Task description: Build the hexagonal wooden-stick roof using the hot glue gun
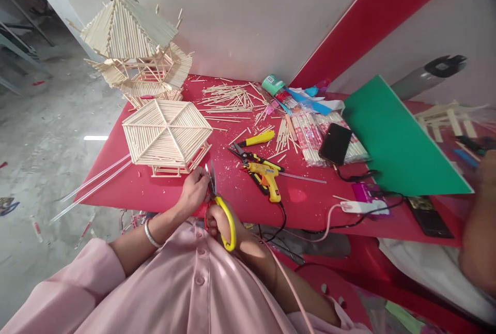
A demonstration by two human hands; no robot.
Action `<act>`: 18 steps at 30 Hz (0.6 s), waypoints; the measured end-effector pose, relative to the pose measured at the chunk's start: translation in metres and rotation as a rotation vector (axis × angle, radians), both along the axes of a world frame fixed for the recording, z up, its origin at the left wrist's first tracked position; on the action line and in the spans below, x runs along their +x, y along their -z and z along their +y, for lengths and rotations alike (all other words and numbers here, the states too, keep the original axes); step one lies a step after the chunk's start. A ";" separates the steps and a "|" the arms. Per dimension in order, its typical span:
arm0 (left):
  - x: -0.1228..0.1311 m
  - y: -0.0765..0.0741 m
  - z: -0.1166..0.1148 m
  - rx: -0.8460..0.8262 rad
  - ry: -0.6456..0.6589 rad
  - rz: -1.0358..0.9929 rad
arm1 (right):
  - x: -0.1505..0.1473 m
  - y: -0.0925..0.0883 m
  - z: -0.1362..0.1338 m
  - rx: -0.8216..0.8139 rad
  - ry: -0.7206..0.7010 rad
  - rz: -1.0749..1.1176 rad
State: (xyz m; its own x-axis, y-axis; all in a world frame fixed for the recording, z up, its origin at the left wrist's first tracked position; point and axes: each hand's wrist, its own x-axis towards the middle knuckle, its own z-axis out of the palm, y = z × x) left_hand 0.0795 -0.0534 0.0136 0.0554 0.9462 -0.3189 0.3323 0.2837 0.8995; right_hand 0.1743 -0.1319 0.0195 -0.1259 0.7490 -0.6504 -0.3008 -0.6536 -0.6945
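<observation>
My right hand [218, 220] grips a pair of scissors [230, 224] with yellow and red handles at the table's front edge. The blades point away from me and stand slightly apart. Close beside them, my left hand [196, 189] is closed with its fingertips at the blades; whatever it pinches is hidden. Just beyond my left hand sits a hexagonal stick roof [167, 130] on a low stick frame. Behind it rises a tiered stick pavilion [129, 34] with a pointed roof.
On the red table [112, 179] lie a yellow glue gun [267, 176], pliers [248, 154], loose sticks [228, 97], bagged sticks [308, 137] and a phone [335, 143]. A green board [403, 142] leans at right. Another person's arm [480, 230] shows at the right edge. Cables cross the front.
</observation>
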 end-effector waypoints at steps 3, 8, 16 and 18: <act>0.003 0.003 0.001 0.100 -0.021 0.175 | 0.001 0.004 0.006 -0.141 -0.020 0.176; 0.016 0.001 0.004 0.291 0.079 0.512 | 0.007 0.017 0.012 -0.263 -0.037 0.346; 0.034 -0.007 0.011 0.255 0.239 0.895 | 0.019 0.026 0.019 -0.303 -0.079 0.485; 0.037 -0.006 0.011 0.237 0.249 0.931 | 0.020 0.026 0.018 -0.277 -0.076 0.509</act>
State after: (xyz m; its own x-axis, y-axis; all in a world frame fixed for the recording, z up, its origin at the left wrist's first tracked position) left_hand 0.1163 -0.0428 0.0201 0.0851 0.9865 -0.1401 0.9609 -0.0441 0.2735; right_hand 0.1943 -0.1143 -0.0070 -0.5203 0.5362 -0.6647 -0.4972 -0.8230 -0.2747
